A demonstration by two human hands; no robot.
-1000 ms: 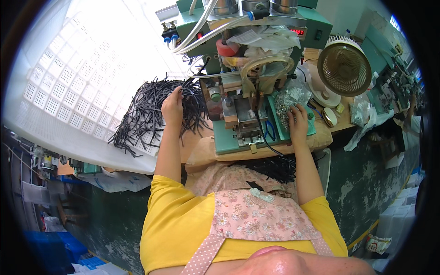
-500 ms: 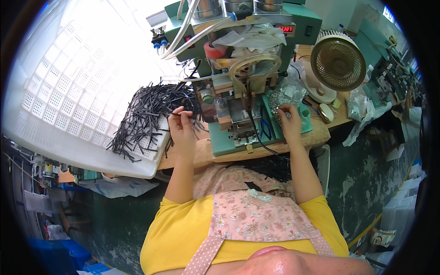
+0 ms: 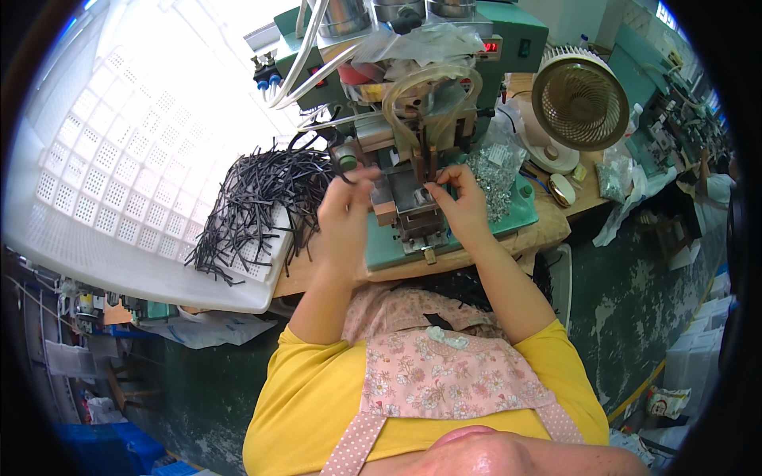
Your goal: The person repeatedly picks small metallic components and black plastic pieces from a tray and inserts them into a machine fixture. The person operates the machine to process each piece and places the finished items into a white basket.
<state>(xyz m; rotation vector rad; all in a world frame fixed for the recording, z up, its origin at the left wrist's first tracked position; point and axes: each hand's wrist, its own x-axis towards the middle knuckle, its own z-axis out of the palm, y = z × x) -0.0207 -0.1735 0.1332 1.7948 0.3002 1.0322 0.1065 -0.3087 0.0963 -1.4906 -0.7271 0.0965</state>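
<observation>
My left hand (image 3: pixel 346 208), smeared by motion, is at the left side of the press's work area. A dark loop of black strip (image 3: pixel 340 168) shows at its fingers, which look closed on it. My right hand (image 3: pixel 462 205) is at the metal work plate (image 3: pixel 406 192) of the green bench press (image 3: pixel 508 40), below its upright tooling (image 3: pixel 429 159). Its thumb and forefinger are pinched; anything between them is too small to make out. Beside my left forearm, a heap of black strips (image 3: pixel 254 202) lies on a white perforated tray (image 3: pixel 278 246).
Right of the press lies a clear bag of small metal parts (image 3: pixel 496 163), with loose parts by it. A round fan (image 3: pixel 581 103) stands behind. White air hoses (image 3: pixel 313 59) hang at the upper left. A large white perforated crate (image 3: pixel 103 182) rises on the left.
My left hand has moved right from the strip heap to the press. My right hand has moved left from the loose metal parts to the work plate.
</observation>
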